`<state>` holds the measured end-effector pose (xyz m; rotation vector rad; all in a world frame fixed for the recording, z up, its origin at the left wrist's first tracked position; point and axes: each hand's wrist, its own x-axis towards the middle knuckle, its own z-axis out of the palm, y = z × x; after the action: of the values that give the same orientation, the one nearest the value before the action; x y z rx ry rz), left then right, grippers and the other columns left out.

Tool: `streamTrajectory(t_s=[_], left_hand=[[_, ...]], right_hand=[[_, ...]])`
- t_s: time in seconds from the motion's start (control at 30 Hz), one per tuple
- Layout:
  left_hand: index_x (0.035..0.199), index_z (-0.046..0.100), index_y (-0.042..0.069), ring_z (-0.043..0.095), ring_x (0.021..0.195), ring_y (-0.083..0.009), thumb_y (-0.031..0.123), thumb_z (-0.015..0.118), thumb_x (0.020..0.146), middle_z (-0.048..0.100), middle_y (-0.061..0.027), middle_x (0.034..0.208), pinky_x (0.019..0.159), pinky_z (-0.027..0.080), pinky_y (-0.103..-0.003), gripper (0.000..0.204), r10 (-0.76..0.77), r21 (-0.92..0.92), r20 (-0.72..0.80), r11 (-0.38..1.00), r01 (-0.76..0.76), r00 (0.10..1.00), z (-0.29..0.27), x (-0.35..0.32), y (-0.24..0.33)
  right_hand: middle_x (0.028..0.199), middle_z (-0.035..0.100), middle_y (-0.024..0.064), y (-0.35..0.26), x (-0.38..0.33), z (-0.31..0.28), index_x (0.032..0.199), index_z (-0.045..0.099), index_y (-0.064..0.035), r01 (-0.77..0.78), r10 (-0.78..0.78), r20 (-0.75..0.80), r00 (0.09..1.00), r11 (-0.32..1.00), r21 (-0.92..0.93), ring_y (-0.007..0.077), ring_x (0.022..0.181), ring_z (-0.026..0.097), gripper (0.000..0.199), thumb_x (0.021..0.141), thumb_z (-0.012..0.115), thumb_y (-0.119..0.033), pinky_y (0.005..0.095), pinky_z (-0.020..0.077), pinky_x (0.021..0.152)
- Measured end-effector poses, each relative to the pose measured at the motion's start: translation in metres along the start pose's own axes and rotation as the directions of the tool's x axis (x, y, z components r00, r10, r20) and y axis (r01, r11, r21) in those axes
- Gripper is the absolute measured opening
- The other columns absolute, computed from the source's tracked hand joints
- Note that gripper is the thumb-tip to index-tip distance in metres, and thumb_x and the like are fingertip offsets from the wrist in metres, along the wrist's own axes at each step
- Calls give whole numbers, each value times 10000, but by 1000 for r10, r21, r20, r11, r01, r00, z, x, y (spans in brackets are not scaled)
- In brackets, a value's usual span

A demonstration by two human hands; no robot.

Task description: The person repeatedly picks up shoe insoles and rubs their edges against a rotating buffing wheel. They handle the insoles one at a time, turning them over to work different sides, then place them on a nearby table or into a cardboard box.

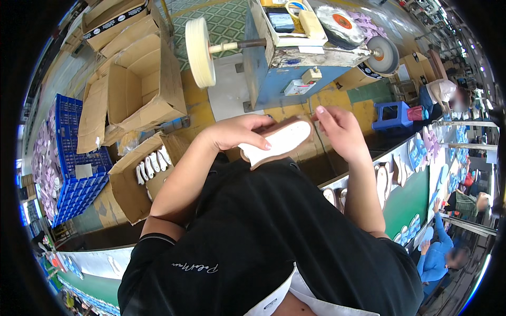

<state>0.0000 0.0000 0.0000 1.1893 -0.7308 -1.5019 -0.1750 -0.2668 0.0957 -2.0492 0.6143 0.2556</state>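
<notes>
In front of my body, near the middle of the view, I hold a shoe sole with a white face and a tan-brown edge. My left hand grips its narrower end, thumb lying across the white face and fingers behind it. Just right of the rounded end is my right hand, raised, its fingers curled and drawn together close to the sole's edge. Whether anything small sits between those fingertips, I cannot make out. The sole is tilted, rounded end up to the right.
A blue machine cabinet ahead carries a cream wheel and a grey wheel. Left are an open carton, a box of white soles and a blue crate. Right are a green conveyor, a purple stool and other people.
</notes>
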Motion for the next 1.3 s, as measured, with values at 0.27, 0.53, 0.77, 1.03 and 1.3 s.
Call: streamTrajectory(t_s=[0.27,0.53,0.77,1.03,1.3], left_hand=[[1676,463,-90,684,1323,-223,143,795,937,675,-188,1507,1112,572,-354,842,18,-137,-345,988,-70,938,6,4,-2],[1609,464,-91,674,1321,-265,263,763,1023,674,-219,1444,1130,555,-374,747,211,180,-226,969,-172,951,35,11,-1],[1548,579,-48,715,1209,-216,389,779,1116,754,-162,1347,1034,594,-373,646,204,236,-251,961,-144,946,32,9,-3],[1331,665,-46,782,1161,-321,381,828,1062,799,-234,1248,993,602,-414,530,221,446,-516,894,39,828,36,27,-8],[1452,588,15,698,1271,-479,368,809,991,745,-274,1339,1082,571,-538,622,311,714,-427,692,106,849,25,41,-37]], right_hand=[[784,521,-82,-25,-46,2,1741,386,-103,363,-405,28,914,847,389,45,718,487,861,996,809,-8,249,409,683],[950,678,127,-48,-22,36,1743,411,-280,230,-254,301,919,967,113,254,802,708,1039,861,956,-208,398,577,754],[985,750,171,-50,-14,48,1727,453,-253,432,-359,381,852,893,-124,309,850,732,980,879,944,-282,433,589,802],[841,732,167,-55,-28,71,1584,568,-60,465,-385,274,881,809,-359,386,812,745,691,978,845,-244,466,566,734],[915,767,67,-53,-23,66,1183,761,-47,638,-642,153,751,766,83,164,734,722,122,1097,683,-83,341,594,675]])
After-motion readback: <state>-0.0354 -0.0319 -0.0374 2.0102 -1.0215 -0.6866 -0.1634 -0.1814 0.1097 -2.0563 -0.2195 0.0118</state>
